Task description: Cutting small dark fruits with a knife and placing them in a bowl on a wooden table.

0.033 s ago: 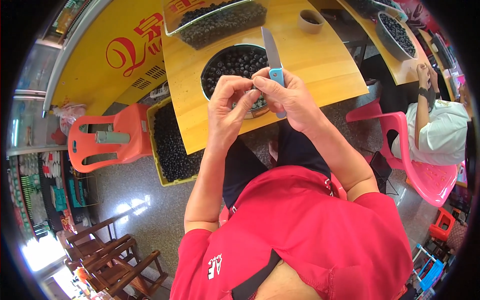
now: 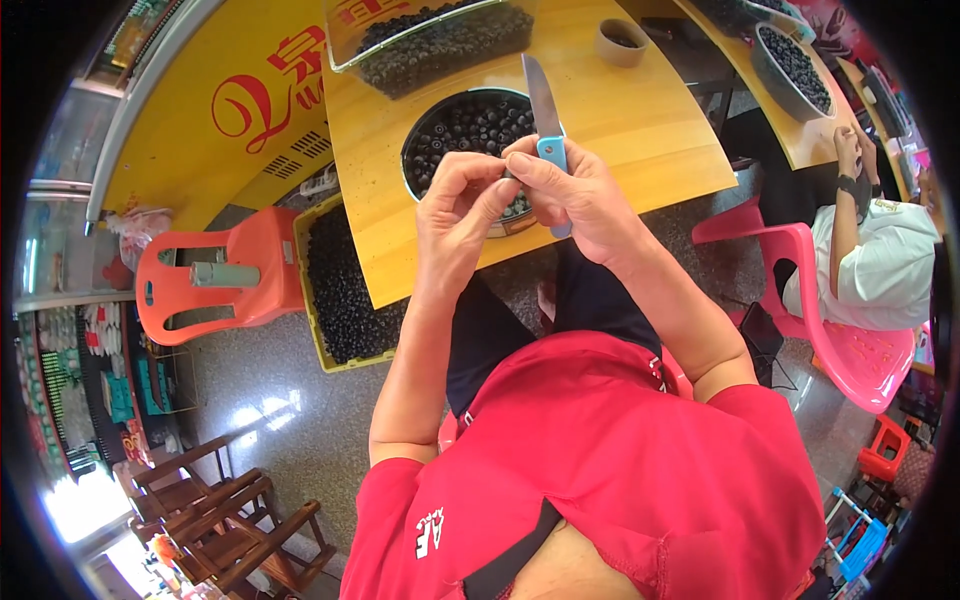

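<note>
Over the near side of a round bowl (image 2: 406, 168) both my hands meet at the fingertips. The bowl holds many dark, round, bead-like pieces (image 2: 478, 122), with some paler ones at its near edge. Closed in a pinch, my left hand (image 2: 455, 205) has a small dark round piece (image 2: 509, 175) at its fingertips, mostly covered by fingers. My right hand (image 2: 585, 195) is closed around the blue handle of a knife (image 2: 541, 95), whose blade points up and away from me. Its thumb and fingertip also press against the small piece.
A clear tub (image 2: 345, 62) of dark pieces and a small tan round container (image 2: 606, 48) stand farther back on the wooden table (image 2: 665, 140). Left are a yellow crate (image 2: 322, 335) and an orange chair (image 2: 270, 255). At right, a person (image 2: 875, 265) sits on a pink chair (image 2: 862, 365).
</note>
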`<state>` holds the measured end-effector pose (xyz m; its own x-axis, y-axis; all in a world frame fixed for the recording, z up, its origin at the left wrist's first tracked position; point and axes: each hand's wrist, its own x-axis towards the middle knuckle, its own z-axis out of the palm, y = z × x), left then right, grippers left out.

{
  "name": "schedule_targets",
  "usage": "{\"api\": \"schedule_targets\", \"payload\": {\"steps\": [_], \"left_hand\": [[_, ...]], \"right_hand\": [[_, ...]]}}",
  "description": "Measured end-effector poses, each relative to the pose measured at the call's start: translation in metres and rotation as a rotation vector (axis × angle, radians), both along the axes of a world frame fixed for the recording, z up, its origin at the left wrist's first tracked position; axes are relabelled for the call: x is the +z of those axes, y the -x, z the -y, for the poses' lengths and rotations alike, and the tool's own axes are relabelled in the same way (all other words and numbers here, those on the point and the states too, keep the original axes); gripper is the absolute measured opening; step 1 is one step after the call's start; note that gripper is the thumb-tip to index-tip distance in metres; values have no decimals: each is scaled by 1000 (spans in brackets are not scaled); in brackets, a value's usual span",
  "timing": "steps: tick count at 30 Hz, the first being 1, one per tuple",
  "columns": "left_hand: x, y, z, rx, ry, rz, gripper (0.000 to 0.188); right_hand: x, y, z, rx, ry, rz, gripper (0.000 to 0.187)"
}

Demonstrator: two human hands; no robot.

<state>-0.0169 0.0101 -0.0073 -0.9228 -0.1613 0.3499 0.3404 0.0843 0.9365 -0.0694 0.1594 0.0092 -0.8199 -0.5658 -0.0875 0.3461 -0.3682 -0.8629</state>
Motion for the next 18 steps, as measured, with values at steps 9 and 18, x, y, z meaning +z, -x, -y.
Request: {"api": "schedule_targets", "payload": {"steps": [9,18], "left_hand": [[-1,-8,-4,-99,-388,97,14],[3,-9,-3,-31,-203,151,17]], "right_hand": [[-14,6,-3,-157,-285,-630,19],[2,10,-20,-195,-675,-1314,15]]}}
